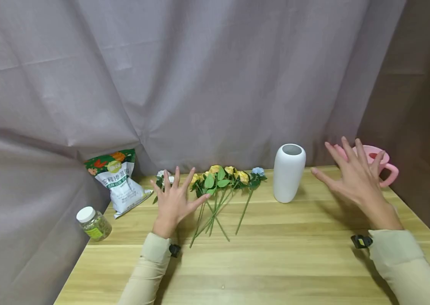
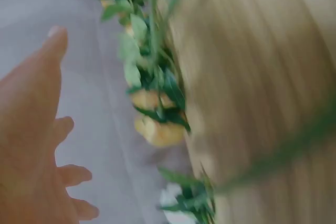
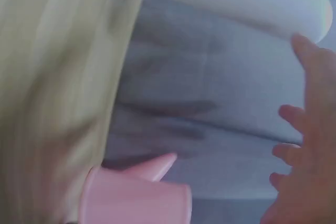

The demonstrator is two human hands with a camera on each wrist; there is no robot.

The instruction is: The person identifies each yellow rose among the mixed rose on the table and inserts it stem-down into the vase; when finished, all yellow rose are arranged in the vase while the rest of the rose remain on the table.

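Observation:
My left hand (image 1: 173,204) hovers with spread fingers over the table, beside the white flower (image 1: 170,179) and partly covering it. Several yellow flowers (image 1: 215,169) with green leaves and crossed stems lie just right of that hand. A blue flower (image 1: 258,171) lies at the right end of the row. My right hand (image 1: 357,180), fingers splayed and holding nothing, is between the upright white vase (image 1: 289,173) and the pink watering can (image 3: 137,198), whose left part it hides in the head view.
At the left edge of the wooden table (image 1: 276,262) stand a white-and-green printed bag (image 1: 121,182) and a white-capped jar (image 1: 94,224) with greenish contents. A grey curtain (image 1: 215,84) hangs close behind the table.

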